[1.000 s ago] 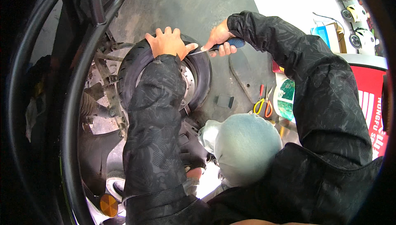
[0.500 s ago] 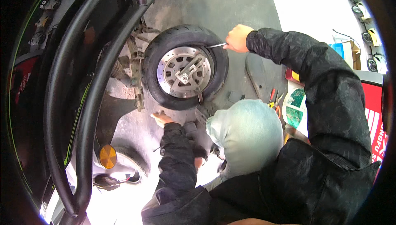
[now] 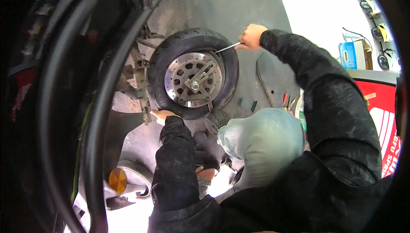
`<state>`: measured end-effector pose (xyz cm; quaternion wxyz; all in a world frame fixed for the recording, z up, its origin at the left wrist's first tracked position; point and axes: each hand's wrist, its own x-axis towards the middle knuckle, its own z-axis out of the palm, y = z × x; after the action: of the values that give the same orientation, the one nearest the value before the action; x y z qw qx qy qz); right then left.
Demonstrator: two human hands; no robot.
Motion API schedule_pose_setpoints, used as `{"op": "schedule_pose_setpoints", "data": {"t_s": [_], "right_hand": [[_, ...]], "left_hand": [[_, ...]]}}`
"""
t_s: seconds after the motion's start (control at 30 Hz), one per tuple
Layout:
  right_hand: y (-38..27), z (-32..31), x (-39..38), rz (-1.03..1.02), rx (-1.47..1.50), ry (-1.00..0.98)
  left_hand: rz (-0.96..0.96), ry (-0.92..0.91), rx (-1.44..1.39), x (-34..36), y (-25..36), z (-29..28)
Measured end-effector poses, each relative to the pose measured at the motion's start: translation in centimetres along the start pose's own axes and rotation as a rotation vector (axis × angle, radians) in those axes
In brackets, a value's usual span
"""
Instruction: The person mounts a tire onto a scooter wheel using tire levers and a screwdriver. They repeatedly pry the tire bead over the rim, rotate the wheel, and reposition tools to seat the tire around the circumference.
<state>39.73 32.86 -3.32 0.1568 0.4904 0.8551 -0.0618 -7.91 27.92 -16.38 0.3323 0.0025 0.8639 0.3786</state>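
A black tyre on a wheel lies flat on the floor, with a silver brake disc facing up. My right hand is closed around a thin metal tyre lever, whose tip goes in between the tyre and the rim at the upper right. A second metal lever sticks out at the lower right of the rim. My left hand is at the tyre's lower left edge, fingers stretched out to the left; its underside is hidden. An axle piece stands at the hub.
Black frame tubes rise on my left, beside a rusty metal part. Red-handled pliers lie right of my knee. A dark curved panel and a small block are on the floor. A blue-and-white box stands farther right.
My left hand has moved up and left to the tyre's edge. My right hand still grips the lever, now angled more steeply. The view has shifted slightly.
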Motion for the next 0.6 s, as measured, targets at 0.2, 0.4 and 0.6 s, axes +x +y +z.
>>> {"op": "schedule_pose_setpoints", "data": {"t_s": [0.2, 0.4, 0.6], "right_hand": [[-5.8, -1.7, -1.6, 0.236, -0.145, 0.000], [-5.9, -2.0, -1.8, 0.241, -0.033, -0.013], [-0.3, 2.3, -0.5, 0.003, 0.040, 0.136]], "left_hand": [[0.409, -0.035, 0.497, 2.1, -1.0, 0.2], [0.197, -0.052, 0.010, 0.8, -0.2, 0.4], [0.025, 0.012, 0.068, -1.6, 0.7, 0.0]]}}
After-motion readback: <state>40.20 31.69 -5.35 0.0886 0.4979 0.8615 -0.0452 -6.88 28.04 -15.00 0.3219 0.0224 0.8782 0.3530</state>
